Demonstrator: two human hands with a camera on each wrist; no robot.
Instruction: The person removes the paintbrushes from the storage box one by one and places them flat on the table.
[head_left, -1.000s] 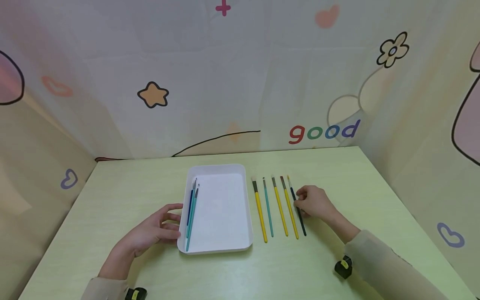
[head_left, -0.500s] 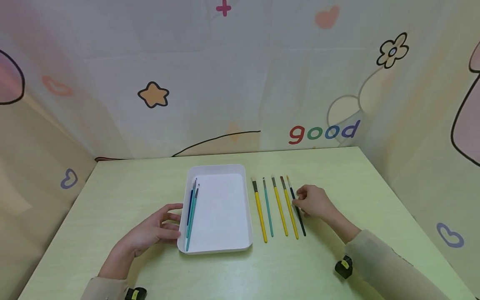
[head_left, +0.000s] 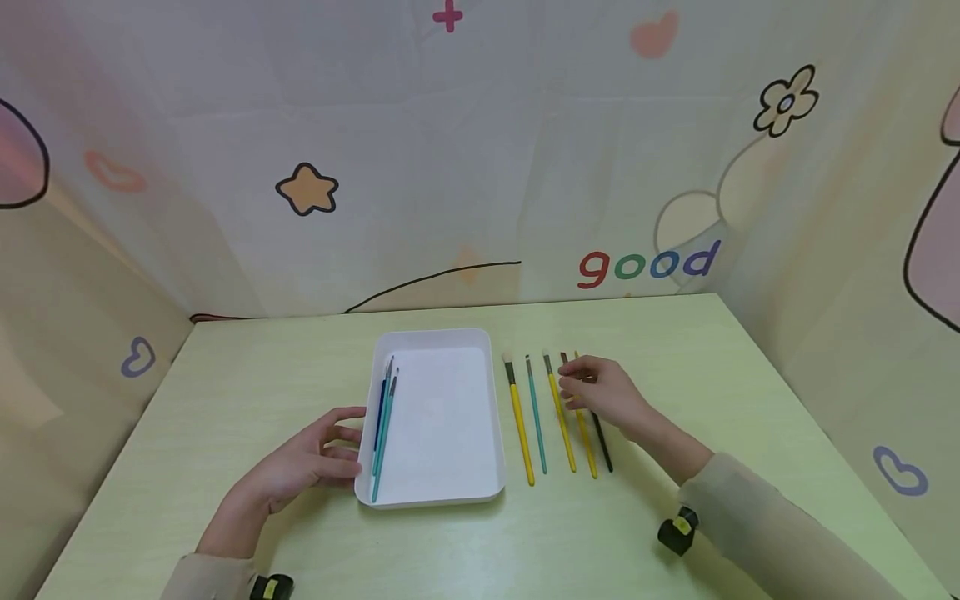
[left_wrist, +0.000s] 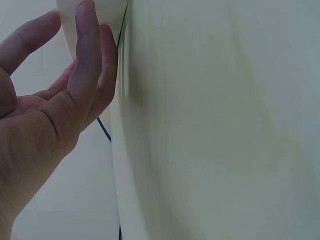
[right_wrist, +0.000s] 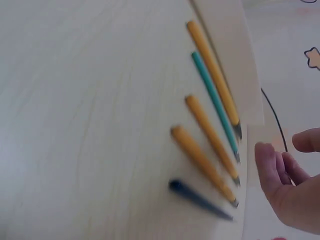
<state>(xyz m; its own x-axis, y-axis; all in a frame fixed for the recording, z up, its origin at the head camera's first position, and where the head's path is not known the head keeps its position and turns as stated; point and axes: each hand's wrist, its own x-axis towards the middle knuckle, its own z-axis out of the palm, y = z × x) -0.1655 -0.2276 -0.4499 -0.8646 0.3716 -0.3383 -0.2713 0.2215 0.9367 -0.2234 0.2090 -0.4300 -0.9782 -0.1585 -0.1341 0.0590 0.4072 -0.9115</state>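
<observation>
My left hand point(head_left: 311, 458) rests its fingertips against the left wall of a white tray point(head_left: 450, 417). In the left wrist view the loosely bent fingers point(left_wrist: 87, 50) touch that wall. Inside the tray, along its left side, lie a dark blue paintbrush point(head_left: 379, 417) and teal paintbrushes point(head_left: 385, 437). Over a row of brushes right of the tray hovers my right hand point(head_left: 607, 396), holding nothing. It partly covers a yellow paintbrush point(head_left: 586, 437) and a black paintbrush point(head_left: 602, 442). The right wrist view shows its thumb and fingers point(right_wrist: 267, 165) apart.
Left of the right hand lie another yellow paintbrush point(head_left: 561, 421), a teal paintbrush point(head_left: 536, 417) and a broad yellow paintbrush point(head_left: 519, 421) beside the tray. A printed cloth point(head_left: 480, 183) encloses the back and sides of the pale table point(head_left: 442, 558).
My right hand has left the black paintbrush and moved left and slightly away, over the neighbouring yellow brush. The left hand, the tray and the brushes stay where they were.
</observation>
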